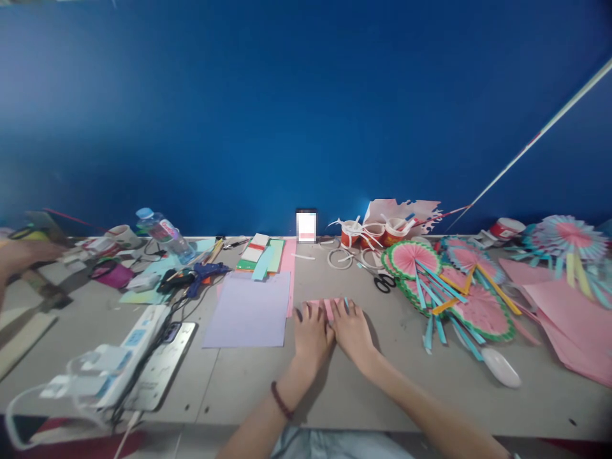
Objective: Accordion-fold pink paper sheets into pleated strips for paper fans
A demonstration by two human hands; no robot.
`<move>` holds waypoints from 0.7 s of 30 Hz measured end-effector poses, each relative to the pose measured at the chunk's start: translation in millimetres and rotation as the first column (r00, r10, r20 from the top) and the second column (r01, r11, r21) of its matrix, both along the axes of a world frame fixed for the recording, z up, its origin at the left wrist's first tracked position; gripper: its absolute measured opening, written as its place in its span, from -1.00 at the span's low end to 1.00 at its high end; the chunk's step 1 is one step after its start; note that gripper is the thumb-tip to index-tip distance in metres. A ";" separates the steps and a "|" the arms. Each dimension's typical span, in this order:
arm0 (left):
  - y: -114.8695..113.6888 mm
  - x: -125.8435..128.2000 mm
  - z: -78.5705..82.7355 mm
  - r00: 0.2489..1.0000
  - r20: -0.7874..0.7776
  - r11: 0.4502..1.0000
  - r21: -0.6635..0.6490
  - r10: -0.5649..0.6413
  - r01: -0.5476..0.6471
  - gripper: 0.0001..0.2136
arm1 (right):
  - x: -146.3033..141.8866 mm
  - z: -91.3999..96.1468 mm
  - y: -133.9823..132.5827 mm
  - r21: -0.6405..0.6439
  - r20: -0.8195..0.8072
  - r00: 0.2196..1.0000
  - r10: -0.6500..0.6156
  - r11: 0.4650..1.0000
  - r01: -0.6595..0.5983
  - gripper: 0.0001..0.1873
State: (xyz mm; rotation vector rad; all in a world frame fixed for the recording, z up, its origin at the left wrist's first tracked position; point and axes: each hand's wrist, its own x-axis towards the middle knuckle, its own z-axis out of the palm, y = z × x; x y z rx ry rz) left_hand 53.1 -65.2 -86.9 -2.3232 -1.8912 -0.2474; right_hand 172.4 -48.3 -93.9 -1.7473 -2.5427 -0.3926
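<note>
Both hands rest side by side on a narrow piece of pink paper [329, 307] on the grey table. My left hand [312, 331], with a dark bead bracelet at the wrist, lies over the paper's left part, its fingers spread. Over the right part lies my right hand [354, 330], fingers also apart and pointing away from me. The thumbs come close together between the hands. Much of the paper is hidden under the fingers. Just left of my left hand is a lilac sheet [251, 310], lying over larger pink paper.
Right: paper fans [415, 260] with ribbons, black scissors [384, 283], a white computer mouse [500, 367], pink sheets [568, 319]. Left: a power strip [134, 354], a phone [162, 366], a blue glue gun [203, 275], a bottle [167, 234]. Another person's hand [23, 255] is at far left.
</note>
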 end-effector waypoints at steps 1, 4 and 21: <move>0.1 0.2 0.7 1.000 -0.005 1.000 0.003 0.000 0.000 -0.56 | 0.1 0.1 -0.1 -0.003 0.002 1.000 0.001 1.000 -0.001 -0.54; 0.9 -0.2 -2.1 1.000 0.017 1.000 0.009 -0.009 0.009 -0.56 | 0.5 0.2 -0.5 -0.002 -0.003 1.000 0.002 1.000 -0.002 -0.51; 8.0 -4.1 -29.4 0.996 0.080 0.999 -0.006 -0.046 0.047 -0.46 | 0.2 -3.3 1.6 -0.018 -0.066 0.997 0.043 0.999 -0.044 -0.48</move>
